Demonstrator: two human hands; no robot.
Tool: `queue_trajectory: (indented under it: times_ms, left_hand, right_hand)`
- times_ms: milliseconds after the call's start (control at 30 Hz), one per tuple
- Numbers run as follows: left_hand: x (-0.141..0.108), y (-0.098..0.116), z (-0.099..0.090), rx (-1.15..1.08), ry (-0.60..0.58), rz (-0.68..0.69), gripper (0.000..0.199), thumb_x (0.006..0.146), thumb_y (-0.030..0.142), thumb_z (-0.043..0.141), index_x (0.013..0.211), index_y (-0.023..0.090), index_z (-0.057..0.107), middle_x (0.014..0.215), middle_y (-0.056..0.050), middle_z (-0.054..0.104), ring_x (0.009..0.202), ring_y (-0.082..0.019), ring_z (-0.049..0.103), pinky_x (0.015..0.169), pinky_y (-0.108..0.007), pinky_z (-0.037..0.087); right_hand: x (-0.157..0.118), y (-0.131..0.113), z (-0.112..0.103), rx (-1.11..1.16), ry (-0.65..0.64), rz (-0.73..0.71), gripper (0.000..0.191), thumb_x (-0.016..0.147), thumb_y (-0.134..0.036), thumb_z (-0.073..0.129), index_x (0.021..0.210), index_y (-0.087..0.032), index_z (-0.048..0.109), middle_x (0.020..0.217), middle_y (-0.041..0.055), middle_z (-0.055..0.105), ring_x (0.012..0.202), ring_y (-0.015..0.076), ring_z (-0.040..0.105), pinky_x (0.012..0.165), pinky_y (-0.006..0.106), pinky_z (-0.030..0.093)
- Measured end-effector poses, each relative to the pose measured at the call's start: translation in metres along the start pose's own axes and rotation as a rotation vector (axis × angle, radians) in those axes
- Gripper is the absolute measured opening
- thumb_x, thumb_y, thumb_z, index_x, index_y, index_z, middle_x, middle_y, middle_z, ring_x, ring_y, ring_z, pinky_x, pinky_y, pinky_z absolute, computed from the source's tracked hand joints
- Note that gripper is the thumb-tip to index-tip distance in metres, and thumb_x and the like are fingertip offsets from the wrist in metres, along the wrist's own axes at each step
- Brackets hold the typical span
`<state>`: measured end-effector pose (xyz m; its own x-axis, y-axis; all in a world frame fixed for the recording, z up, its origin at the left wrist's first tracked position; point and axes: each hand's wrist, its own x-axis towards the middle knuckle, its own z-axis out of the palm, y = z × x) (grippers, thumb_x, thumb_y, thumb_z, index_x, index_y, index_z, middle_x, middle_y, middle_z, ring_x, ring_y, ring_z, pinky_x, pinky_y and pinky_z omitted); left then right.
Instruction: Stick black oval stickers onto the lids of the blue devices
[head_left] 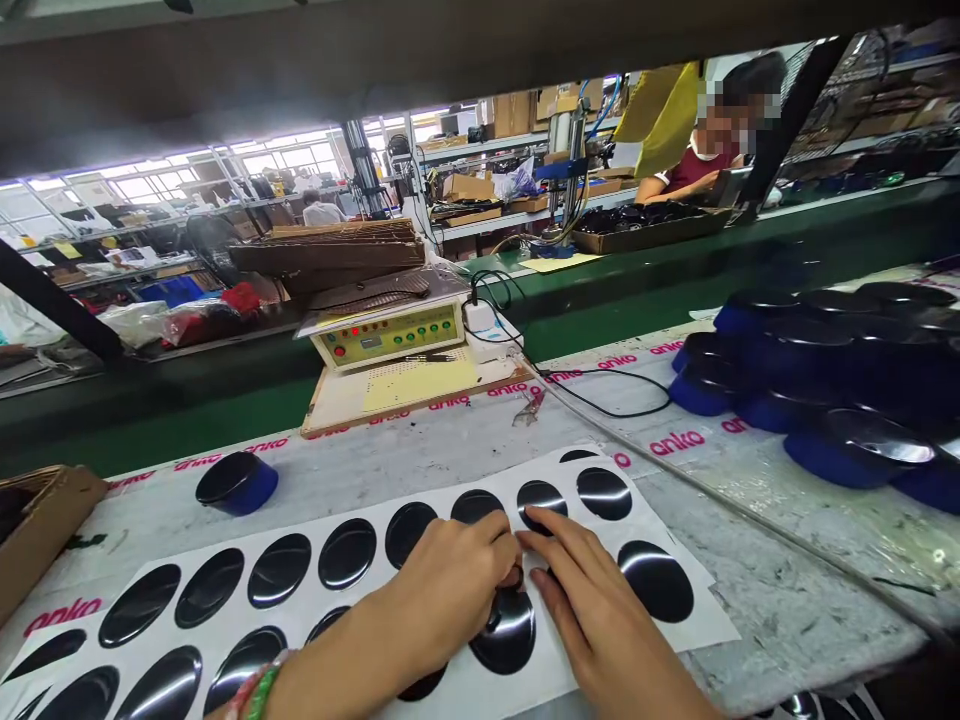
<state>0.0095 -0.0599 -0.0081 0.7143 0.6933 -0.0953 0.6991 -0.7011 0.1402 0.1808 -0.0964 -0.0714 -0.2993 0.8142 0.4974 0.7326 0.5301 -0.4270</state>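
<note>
A white sheet (559, 570) with rows of glossy black round stickers lies on the bench in front of me. My left hand (461, 575), wearing a green and a red band at the wrist, is closed in a pinch at the upper edge of one black sticker (506, 640). Its fingertips are partly hidden, so what they grip is unclear. Close beside it on the right, my right hand (596, 600) rests on the sheet with fingers stretched out. Another black sticker (541, 505) is just beyond its fingertips.
A blue round piece with a black top (238, 483) stands at left; several more like it (847, 390) crowd the right. A control box (394, 335) with buttons sits behind the sheet. A cable (712, 490) crosses the bench. A cardboard box (56, 540) is at left; a person sits opposite.
</note>
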Motion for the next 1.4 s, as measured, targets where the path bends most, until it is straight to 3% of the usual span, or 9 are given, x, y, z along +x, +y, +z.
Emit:
queue_trajectory:
  times_ms: [167,333,533,700,1067,1167,1233,1333,1400]
  left_hand:
    - [-0.012,0.000,0.001,0.045,-0.015,0.051,0.020,0.084,0.004,0.046,0.096,0.017,0.056,0.094,-0.004,0.064,0.070,-0.020,0.066,0.054,-0.032,0.054]
    - [-0.023,0.002,0.009,0.044,0.171,0.062,0.035,0.087,0.015,0.055,0.121,0.020,0.049,0.119,-0.008,0.059,0.091,-0.022,0.063,0.066,-0.033,0.056]
    - [-0.030,-0.002,0.018,-0.070,0.437,0.177,0.012,0.087,0.006,0.050,0.085,0.015,0.058,0.093,-0.006,0.065,0.076,-0.018,0.055,0.064,-0.030,0.051]
    - [-0.029,-0.001,0.017,-0.048,0.364,0.061,0.038,0.085,0.005,0.051,0.121,0.017,0.053,0.118,-0.012,0.058,0.092,-0.023,0.054,0.074,-0.037,0.054]
    - [-0.022,0.001,0.021,-0.138,0.482,0.168,0.012,0.089,0.010,0.048,0.083,0.014,0.058,0.092,-0.008,0.064,0.082,-0.018,0.053,0.071,-0.032,0.050]
    - [-0.035,-0.003,0.014,-0.357,0.431,0.097,0.012,0.087,0.015,0.051,0.076,0.017,0.051,0.092,-0.007,0.060,0.080,-0.016,0.055,0.068,-0.027,0.049]
    - [-0.048,-0.010,0.004,-0.601,0.438,-0.018,0.026,0.086,0.024,0.056,0.065,0.018,0.042,0.087,-0.005,0.059,0.076,-0.015,0.057,0.063,-0.025,0.046]
    - [-0.064,-0.023,-0.017,-0.930,0.643,-0.310,0.042,0.085,0.028,0.058,0.062,0.020,0.024,0.078,0.000,0.055,0.063,-0.011,0.059,0.055,-0.022,0.043]
    - [-0.064,-0.030,-0.031,-0.981,0.735,-0.418,0.038,0.088,0.025,0.054,0.068,0.022,0.022,0.080,0.004,0.053,0.048,-0.005,0.053,0.046,-0.019,0.039]
  right_hand:
    - [-0.001,0.001,0.000,-0.001,0.017,-0.004,0.029,0.092,-0.014,0.041,0.117,-0.018,0.055,0.124,0.0126,0.059,0.112,0.0225,0.057,0.084,0.038,0.057]
    - [-0.003,0.000,0.001,-0.012,0.023,0.036,0.029,0.093,-0.016,0.040,0.117,-0.019,0.056,0.125,0.0119,0.058,0.113,0.0237,0.057,0.084,0.041,0.055]
    - [-0.004,0.000,0.002,0.004,0.020,0.071,0.029,0.093,-0.017,0.040,0.116,-0.021,0.058,0.126,0.0108,0.058,0.113,0.0226,0.056,0.086,0.039,0.054]
    - [-0.002,0.001,0.001,0.008,0.040,0.057,0.029,0.093,-0.017,0.039,0.115,-0.021,0.058,0.124,0.0113,0.058,0.112,0.0229,0.057,0.086,0.041,0.054]
    - [-0.003,0.001,-0.001,-0.002,-0.009,0.072,0.029,0.094,-0.018,0.039,0.116,-0.023,0.057,0.126,0.0104,0.057,0.114,0.0233,0.056,0.088,0.043,0.053]
    - [-0.004,0.002,-0.001,-0.004,-0.010,0.074,0.029,0.093,-0.017,0.040,0.116,-0.022,0.057,0.126,0.0106,0.057,0.114,0.0231,0.056,0.087,0.042,0.054]
    - [-0.005,0.003,-0.001,-0.010,0.002,0.066,0.029,0.092,-0.017,0.040,0.115,-0.022,0.057,0.125,0.0106,0.058,0.112,0.0234,0.057,0.085,0.041,0.054]
    - [-0.005,0.005,-0.003,-0.013,0.022,0.056,0.029,0.092,-0.017,0.041,0.114,-0.023,0.058,0.124,0.0107,0.059,0.110,0.0234,0.059,0.083,0.039,0.055]
    - [-0.004,0.004,-0.005,-0.010,0.026,0.046,0.028,0.092,-0.018,0.041,0.113,-0.023,0.058,0.123,0.0101,0.059,0.109,0.0231,0.059,0.082,0.039,0.056]
